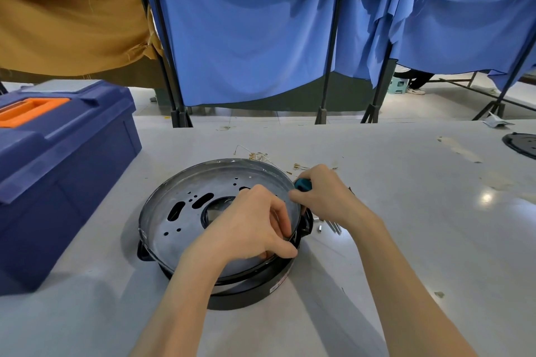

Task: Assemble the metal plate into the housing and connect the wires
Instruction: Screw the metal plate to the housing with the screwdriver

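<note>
A round grey metal plate (pixel 185 211) with slots, small holes and a central opening sits tilted in a black round housing (pixel 249 293) on the table. My left hand (pixel 246 229) lies over the plate's right side, thumb and fingers pinching its right rim. My right hand (pixel 324 197) is just beyond that rim, curled around a screwdriver with a teal handle (pixel 303 184); its shaft is hidden behind the hands. Thin wires with brass terminals (pixel 258 156) lie on the table behind the plate.
A blue toolbox (pixel 58 177) with an orange handle stands at the left. Small metal screws and pins (pixel 330 226) lie right of the housing. Another black round part (pixel 522 145) sits at the far right edge. Blue and tan cloth screens hang behind the table.
</note>
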